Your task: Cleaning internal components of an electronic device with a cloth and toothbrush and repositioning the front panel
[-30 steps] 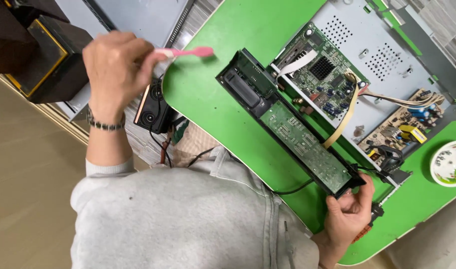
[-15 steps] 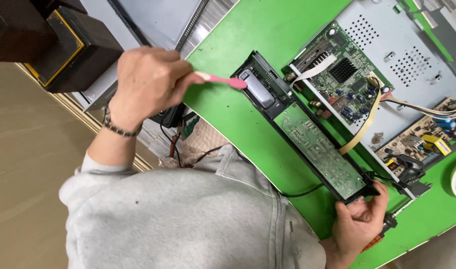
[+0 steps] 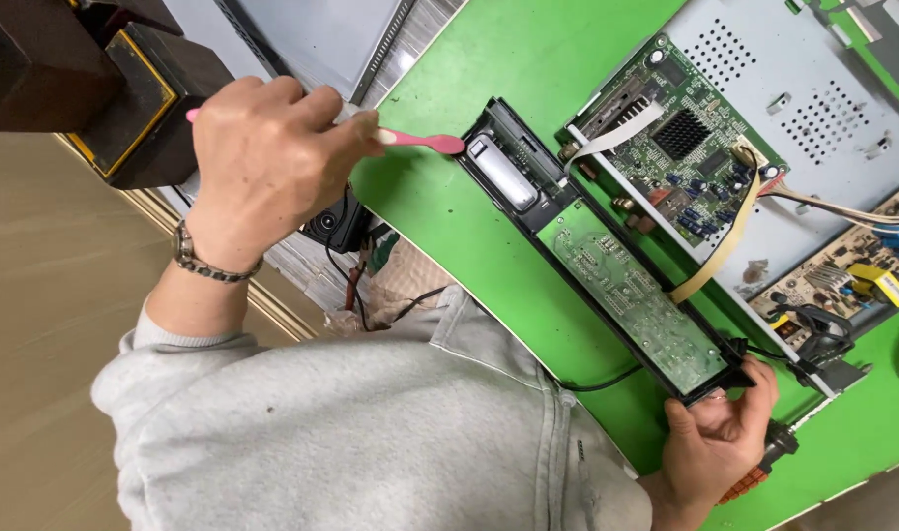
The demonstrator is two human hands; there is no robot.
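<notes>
1. Head view, against the earlier frames: since a second ago the left hand (image 3: 272, 162) has swung its pink toothbrush (image 3: 420, 141) down from up in the air. The brush head now sits at the near end of the long black unit (image 3: 607, 265), touching or just shy of its corner. The right hand (image 3: 710, 447) has kept its place at the far end throughout.
2. Head view, hands: the left hand is closed around the brush handle, knuckles up, with a wristwatch (image 3: 208, 261) on that arm. The right hand pinches the unit's end between thumb and curled fingers. An orange-handled tool (image 3: 754, 477) lies just under it; whether the hand also touches it I cannot tell.
3. Head view, the unit: it lies slantwise on the green bench (image 3: 489, 236). It carries a silver part (image 3: 503, 172) near the brush and a narrow green circuit board (image 3: 631, 295) along the rest. A thin black cable leaves its right end.
4. Head view, handling: it looks light and stiff but delicate. I would judge the black plastic rim at the ends the safe hold, not the bare board or cable. The brush is light, with a springy neck.
5. Head view, surroundings: just beside the unit lies a grey metal chassis (image 3: 793, 59) bearing a larger circuit board (image 3: 680, 147) with ribbon cables. A dark box with yellow edging (image 3: 135, 98) stands off the bench, behind the left hand.
</notes>
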